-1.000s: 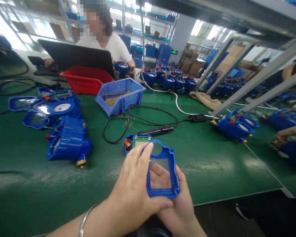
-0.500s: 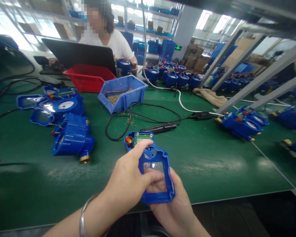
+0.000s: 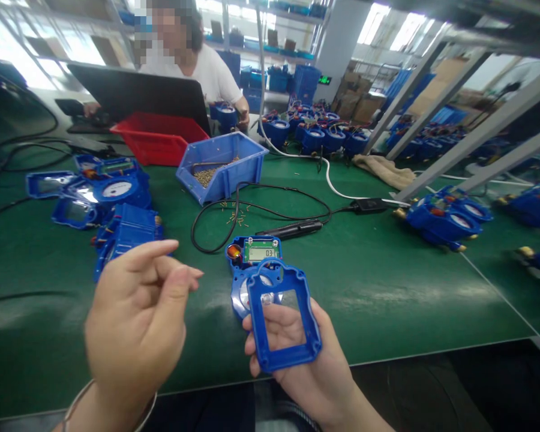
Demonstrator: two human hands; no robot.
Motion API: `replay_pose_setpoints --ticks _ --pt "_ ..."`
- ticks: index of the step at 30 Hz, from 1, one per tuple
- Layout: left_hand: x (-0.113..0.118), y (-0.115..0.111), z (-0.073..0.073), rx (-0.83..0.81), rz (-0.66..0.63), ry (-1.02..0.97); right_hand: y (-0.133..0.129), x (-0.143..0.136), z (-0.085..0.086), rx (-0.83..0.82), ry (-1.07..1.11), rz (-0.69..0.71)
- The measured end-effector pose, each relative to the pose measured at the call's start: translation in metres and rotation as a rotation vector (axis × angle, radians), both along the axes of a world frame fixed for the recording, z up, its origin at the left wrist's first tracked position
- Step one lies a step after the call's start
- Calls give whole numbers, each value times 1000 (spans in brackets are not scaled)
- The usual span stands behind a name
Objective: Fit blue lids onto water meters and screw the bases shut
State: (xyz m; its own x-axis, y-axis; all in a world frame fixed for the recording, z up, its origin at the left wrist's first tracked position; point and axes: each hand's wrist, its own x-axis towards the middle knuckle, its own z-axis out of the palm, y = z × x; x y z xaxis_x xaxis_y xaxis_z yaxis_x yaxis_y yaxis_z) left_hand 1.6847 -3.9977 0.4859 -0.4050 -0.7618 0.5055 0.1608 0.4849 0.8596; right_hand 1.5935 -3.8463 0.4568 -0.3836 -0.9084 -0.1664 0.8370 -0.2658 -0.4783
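My right hand [image 3: 312, 372] holds a blue meter cover [image 3: 314, 336] with a clear window, tilted up toward me. Its fingers show through the window. Just behind the cover, on the green bench, lies an opened blue water meter [image 3: 239, 294]; its circuit board carries a small lit display [image 3: 261, 254] and a round dial that the cover partly hides. To the left, my left hand [image 3: 139, 312] is raised over the bench, empty, with its index finger stretched and the others loosely bent. Beyond it another blue meter [image 3: 132, 225] is partly hidden by that hand.
A blue bin [image 3: 240, 165] of small brass screws stands before a red bin [image 3: 155, 144]. Loose screws [image 3: 238, 216] lie beside a cable and a black pen-shaped electric screwdriver [image 3: 292, 229]. More meters [image 3: 450, 219] sit right. A co-worker [image 3: 216, 78] sits behind a dark screen.
My left hand has let go of the cover and moved left, uncovering the meter's display. My right hand keeps the cover in nearly the same place.
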Motion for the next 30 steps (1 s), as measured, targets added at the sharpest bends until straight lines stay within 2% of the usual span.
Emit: replay_pose_setpoints --ticks 2,4,7,10,12,16,18,19,21,23,25,27,30 --pt "-4 8 -3 -142 -130 -60 -2 1 -2 -2 -1 6" --pt "-11 19 -8 -321 -224 -228 -4 3 -4 8 0 17" --pt "-18 31 -16 -483 -229 -440 -5 8 -5 42 69 -9" --pt "-19 32 -22 -493 -186 -382 -2 11 -4 34 237 -5" --pt "-14 27 -22 -501 -192 -265 1 9 -2 18 332 68" --pt "0 9 -16 -490 -359 -172 10 -1 5 122 420 277" --pt "4 -2 -17 -422 -455 -131 17 -9 7 241 471 316" --pt "4 -9 -20 -369 -453 -95 20 -13 7 288 487 319" --pt "-2 -24 -28 -281 -289 -51 26 -21 3 264 471 292" --pt "-14 -38 -37 -340 -69 -108 30 -30 -3 102 424 195" --pt "-29 -49 -43 -573 -64 -210 33 -38 -7 -31 397 63" --pt "-43 -52 -46 -801 -161 -281 33 -43 -9 -43 402 -36" --pt "-59 -47 -44 -945 -185 -358 30 -47 -8 -18 400 -109"
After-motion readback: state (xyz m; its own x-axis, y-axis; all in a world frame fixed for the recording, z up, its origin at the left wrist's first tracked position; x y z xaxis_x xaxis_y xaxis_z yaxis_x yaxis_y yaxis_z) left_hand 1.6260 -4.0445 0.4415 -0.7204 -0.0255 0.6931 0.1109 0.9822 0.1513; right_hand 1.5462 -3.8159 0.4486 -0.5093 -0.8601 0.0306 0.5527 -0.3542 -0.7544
